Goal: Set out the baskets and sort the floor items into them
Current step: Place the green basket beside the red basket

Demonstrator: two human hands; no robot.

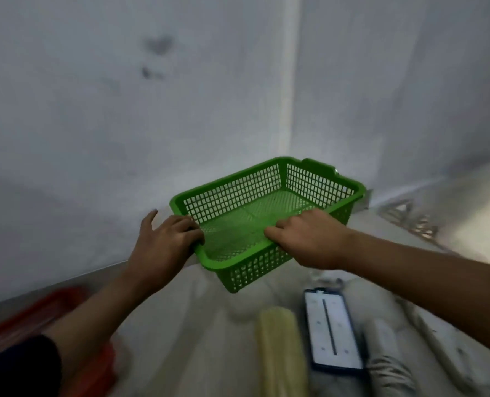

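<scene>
The green basket (255, 216), gripped at its near rim by left hand (163, 242) and right hand (309, 239) fingers, is best lowered level toward 12 o'clock, clear of floor clutter.

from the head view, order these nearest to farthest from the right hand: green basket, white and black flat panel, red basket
1. green basket: gripped at its near rim by the right hand, so touching.
2. white and black flat panel: on the floor just below that hand.
3. red basket: blurred, far across at the lower left, beyond the left arm.
</scene>
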